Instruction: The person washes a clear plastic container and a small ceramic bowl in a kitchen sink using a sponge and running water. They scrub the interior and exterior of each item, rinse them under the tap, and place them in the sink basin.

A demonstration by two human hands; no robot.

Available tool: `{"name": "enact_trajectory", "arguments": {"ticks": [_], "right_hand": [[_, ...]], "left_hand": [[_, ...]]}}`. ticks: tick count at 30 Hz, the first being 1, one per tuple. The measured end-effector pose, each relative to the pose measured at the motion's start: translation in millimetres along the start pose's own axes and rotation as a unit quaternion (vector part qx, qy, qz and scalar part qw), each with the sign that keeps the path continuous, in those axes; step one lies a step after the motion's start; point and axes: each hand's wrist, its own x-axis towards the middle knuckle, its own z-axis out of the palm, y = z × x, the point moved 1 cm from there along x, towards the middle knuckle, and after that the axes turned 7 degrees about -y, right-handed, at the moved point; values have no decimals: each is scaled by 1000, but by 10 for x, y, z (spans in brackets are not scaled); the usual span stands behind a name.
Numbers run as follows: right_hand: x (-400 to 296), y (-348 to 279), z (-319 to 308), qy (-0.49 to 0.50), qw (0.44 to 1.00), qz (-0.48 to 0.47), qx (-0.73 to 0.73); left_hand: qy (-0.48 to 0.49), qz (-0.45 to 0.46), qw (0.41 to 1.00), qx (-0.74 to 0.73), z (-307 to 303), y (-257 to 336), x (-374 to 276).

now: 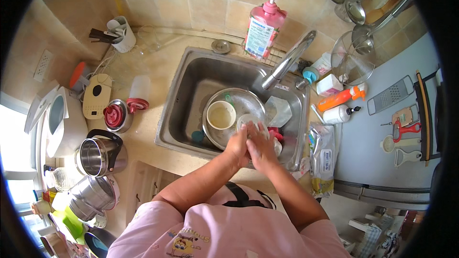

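Observation:
My left hand (238,144) and my right hand (261,146) are pressed together over the near part of a stainless steel sink (186,82). Whether anything lies between the palms is hidden. Just beyond the fingertips is a clear round plastic piece (249,118); I cannot tell whether they touch it. Below lies a round metal basin (244,96), with a cream bowl (221,115) of cloudy liquid in it. Right of the basin are a translucent plastic container (279,109) and a red item (275,134), partly covered by my right hand.
A chrome faucet (288,61) reaches over the sink's back right corner, beside a pink pump bottle (263,28). Bottles, including an orange one (335,100), and a wipes pack (322,157) line the right side. A metal pot (98,154) stands on the left counter.

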Motion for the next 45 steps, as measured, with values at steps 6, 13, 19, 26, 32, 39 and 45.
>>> {"name": "enact_trajectory", "arguments": {"ticks": [6,13,19,26,32,39,45], "right_hand": [[-86,-8,265,103,989,-88,62],[-385,595,554,215,922,67,315],[-887,1288,611,353,863,223,284],[-1134,1392,545,360,835,243,338],[-1131,1121,424,309,817,256,413],[-1193,1198,437,318,856,255,318],[-1069,1020,352,306,809,235,444]], "left_hand": [[61,-15,998,9,-100,128,73],[128,6,953,276,-286,-94,599],[62,24,801,595,-434,-730,1271],[246,82,427,866,-1312,95,1184],[126,-97,291,943,-1413,328,1207],[-30,-41,436,899,-2159,-19,1885],[51,9,628,777,-2300,426,2064]]}}
